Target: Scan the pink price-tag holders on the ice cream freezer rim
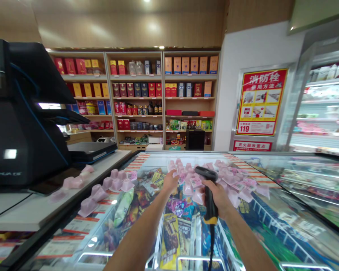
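Note:
My right hand (217,196) is wrapped round the grip of a black barcode scanner (210,205) with yellow trim, its head above the pink cups and its cord hanging down. My left hand (170,183) reaches to the left side of the pile, fingers closed at a small pink plastic cup (175,173), which they partly hide. Many translucent pink cups (237,183), some with printed labels, lie heaped on the glass freezer lid (158,156) around both hands. More pink cups (98,192) lie in a loose row to the left.
Under the glass are wire baskets (267,216) of packaged ice creams (171,239). A black checkout terminal (25,113) and flat scale (92,149) stand on the left counter. Several pink cups (73,182) sit on that counter. Shelves of boxed goods (138,90) line the back wall.

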Demonstrator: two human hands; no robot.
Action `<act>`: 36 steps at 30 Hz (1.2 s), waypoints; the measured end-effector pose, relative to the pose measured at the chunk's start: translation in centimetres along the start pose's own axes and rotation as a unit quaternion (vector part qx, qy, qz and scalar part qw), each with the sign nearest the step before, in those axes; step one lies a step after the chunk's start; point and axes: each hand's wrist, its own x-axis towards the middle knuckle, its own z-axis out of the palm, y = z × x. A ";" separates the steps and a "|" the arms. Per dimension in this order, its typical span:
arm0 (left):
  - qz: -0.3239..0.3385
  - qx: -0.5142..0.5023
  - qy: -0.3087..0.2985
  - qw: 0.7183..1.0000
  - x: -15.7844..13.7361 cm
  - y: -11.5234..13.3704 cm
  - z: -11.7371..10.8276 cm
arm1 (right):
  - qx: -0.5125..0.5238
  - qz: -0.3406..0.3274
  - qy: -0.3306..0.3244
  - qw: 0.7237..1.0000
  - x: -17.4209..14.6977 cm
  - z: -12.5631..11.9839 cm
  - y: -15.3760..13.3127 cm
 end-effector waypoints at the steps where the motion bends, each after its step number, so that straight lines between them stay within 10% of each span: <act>1: -0.008 -0.020 -0.014 1.000 0.2 0.1 0.6 | 0.001 0.001 0.000 1.000 0.0 0.1 0.0; 8: -0.110 -0.198 -0.038 0.973 1.2 -0.8 1.0 | 0.049 0.019 -0.063 0.997 -0.5 0.6 0.0; 23: -0.197 -0.536 0.124 0.812 -1.3 -4.3 -5.5 | 0.014 0.032 -0.228 0.973 -2.9 3.6 1.9; 36: -0.177 -0.447 0.166 0.861 -0.7 -4.7 -5.8 | 0.035 0.029 -0.210 0.977 -2.4 3.5 2.0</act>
